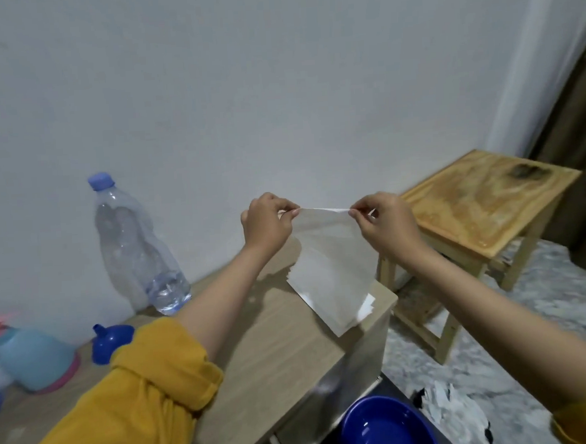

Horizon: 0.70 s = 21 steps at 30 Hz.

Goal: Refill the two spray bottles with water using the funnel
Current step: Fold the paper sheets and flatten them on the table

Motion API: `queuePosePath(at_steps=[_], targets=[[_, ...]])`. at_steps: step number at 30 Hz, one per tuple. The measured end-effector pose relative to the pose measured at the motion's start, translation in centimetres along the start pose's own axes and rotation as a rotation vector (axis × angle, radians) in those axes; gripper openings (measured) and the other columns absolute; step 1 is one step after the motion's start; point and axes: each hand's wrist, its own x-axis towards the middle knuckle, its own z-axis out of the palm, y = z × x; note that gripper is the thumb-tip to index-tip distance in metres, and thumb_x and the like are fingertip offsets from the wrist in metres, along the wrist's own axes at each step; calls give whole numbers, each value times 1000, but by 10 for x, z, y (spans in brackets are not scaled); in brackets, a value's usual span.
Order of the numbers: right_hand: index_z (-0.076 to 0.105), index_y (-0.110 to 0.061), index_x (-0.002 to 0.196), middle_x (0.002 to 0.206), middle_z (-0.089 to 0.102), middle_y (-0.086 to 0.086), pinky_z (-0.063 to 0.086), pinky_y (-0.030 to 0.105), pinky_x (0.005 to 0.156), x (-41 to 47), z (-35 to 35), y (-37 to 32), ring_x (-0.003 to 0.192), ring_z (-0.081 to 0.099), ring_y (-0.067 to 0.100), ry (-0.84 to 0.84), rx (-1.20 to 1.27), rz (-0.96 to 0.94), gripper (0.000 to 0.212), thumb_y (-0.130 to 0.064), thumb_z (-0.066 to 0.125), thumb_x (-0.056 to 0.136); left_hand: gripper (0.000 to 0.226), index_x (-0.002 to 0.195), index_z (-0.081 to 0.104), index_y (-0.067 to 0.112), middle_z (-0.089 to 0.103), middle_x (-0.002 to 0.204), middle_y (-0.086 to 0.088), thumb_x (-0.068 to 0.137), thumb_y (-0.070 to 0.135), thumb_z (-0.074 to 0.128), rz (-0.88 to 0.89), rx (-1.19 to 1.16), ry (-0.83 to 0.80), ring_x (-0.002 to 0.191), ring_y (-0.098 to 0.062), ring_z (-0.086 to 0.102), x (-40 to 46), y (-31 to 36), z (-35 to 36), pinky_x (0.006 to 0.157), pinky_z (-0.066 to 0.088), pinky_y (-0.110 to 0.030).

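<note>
My left hand (267,223) and my right hand (384,224) pinch the top corners of a white paper tissue (332,267), stretched between them above the table's right end. A blue funnel (108,341) lies on its side on the wooden table (275,353), left of my left forearm. A tall clear water bottle (135,245) with a blue cap stands by the wall, with a little water at its bottom. At the far left edge a light blue spray bottle (32,358) with a pink base is partly cut off and blurred.
A small wooden stool (489,203) stands to the right of the table. A dark blue bowl (383,429) sits low beside the table's front corner. Crumpled white paper (450,407) lies on the patterned floor. A brown curtain (581,128) hangs at the far right.
</note>
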Motion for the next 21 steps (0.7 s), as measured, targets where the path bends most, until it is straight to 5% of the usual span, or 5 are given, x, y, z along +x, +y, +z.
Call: queuePosePath(at_steps=[13, 17, 21], targets=[[73, -11, 79, 74, 69, 5, 45, 32, 65, 6, -19, -24, 71, 61, 23, 35, -65, -67, 9, -16, 68, 84, 10, 86, 73, 31, 56, 93, 9, 85, 28, 64, 24, 26, 16, 96, -13, 53, -4, 23, -43, 81, 24, -32], [72, -9, 82, 75, 66, 8, 41, 28, 66, 2, -22, -24, 74, 59, 25, 194, -40, -144, 5, -11, 69, 84, 10, 85, 73, 33, 53, 91, 11, 85, 28, 64, 11, -2, 20, 95, -11, 52, -9, 27, -44, 82, 24, -32], [72, -9, 82, 75, 64, 8, 49, 40, 64, 5, -19, -20, 74, 59, 32, 163, -96, -202, 6, -13, 69, 84, 10, 83, 73, 32, 56, 93, 10, 85, 27, 64, 15, -19, 59, 96, -12, 53, -8, 34, -44, 81, 24, -31]])
